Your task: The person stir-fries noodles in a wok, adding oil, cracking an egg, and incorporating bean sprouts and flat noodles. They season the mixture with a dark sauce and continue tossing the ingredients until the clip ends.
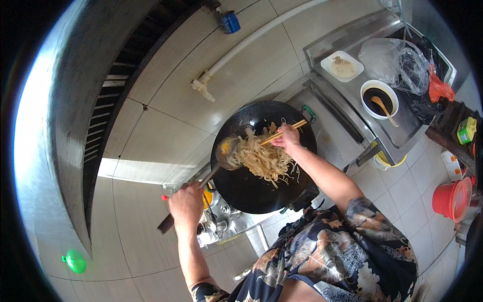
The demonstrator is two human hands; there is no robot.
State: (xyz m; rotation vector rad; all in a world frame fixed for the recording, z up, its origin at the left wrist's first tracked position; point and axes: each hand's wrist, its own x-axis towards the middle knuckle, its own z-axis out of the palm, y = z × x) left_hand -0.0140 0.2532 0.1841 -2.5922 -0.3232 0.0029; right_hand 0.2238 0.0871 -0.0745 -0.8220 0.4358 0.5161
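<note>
A large black wok (pixel 249 192) holds a heap of flat noodles (pixel 264 160) with thin sprouts among them. My left hand (pixel 186 204) grips the long handle of a metal ladle (pixel 228 153), whose bowl lies against the left side of the noodles with something yellow in it. My right hand (pixel 287 137) is closed round a pair of wooden chopsticks (pixel 281 133), their tips in the upper part of the heap. Green wrapping covers the wok's loop handle (pixel 309 113) at the upper right. The ladle's bowl looks slightly blurred.
On the steel counter (pixel 402 139) at the right are a bowl of dark sauce (pixel 371 92) with a spoon, a white dish (pixel 341 66) and plastic bags (pixel 394 64). Bottles and metal containers (pixel 219 226) stand left below the wok. A white pipe (pixel 245 43) crosses the tiled wall; a red bucket (pixel 447 200) is far right.
</note>
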